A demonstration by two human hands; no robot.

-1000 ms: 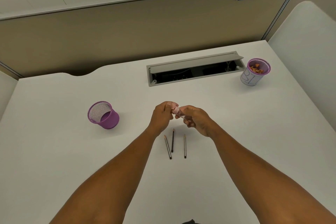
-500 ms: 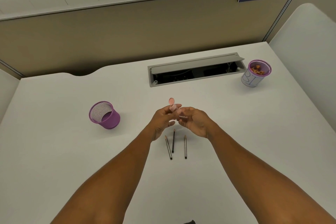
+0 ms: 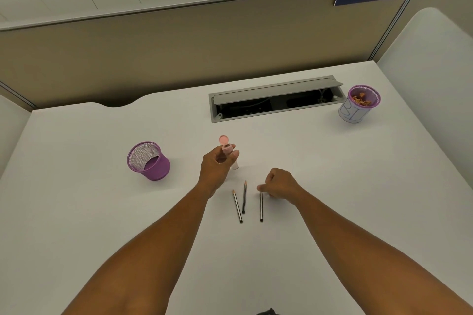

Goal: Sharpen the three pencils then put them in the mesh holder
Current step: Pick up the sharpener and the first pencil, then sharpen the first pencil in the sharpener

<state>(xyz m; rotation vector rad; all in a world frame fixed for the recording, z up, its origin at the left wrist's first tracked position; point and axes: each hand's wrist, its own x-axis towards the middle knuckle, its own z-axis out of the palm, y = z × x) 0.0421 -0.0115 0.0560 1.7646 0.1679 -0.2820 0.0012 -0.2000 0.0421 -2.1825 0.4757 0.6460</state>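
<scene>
Three dark pencils lie side by side on the white desk: a left pencil (image 3: 237, 206), a middle pencil (image 3: 244, 196) and a right pencil (image 3: 261, 207). My left hand (image 3: 216, 165) holds a pink tube-shaped sharpener (image 3: 227, 152) upright with its round lid flipped open. My right hand (image 3: 280, 183) hovers low over the top end of the right pencil, fingers curled and pinching toward it; whether they grip it I cannot tell. The empty purple mesh holder (image 3: 148, 161) stands to the left of my left hand.
A second purple cup (image 3: 359, 103) wrapped in white paper holds pencil shavings at the back right. An open grey cable tray (image 3: 275, 98) is set in the desk behind the hands. A beige partition (image 3: 179, 41) closes off the back edge.
My hands have parted. The sharpener's lid flipped open and the left hand kept the sharpener, raising it slightly. The right hand dropped down and right to the right pencil's tip.
</scene>
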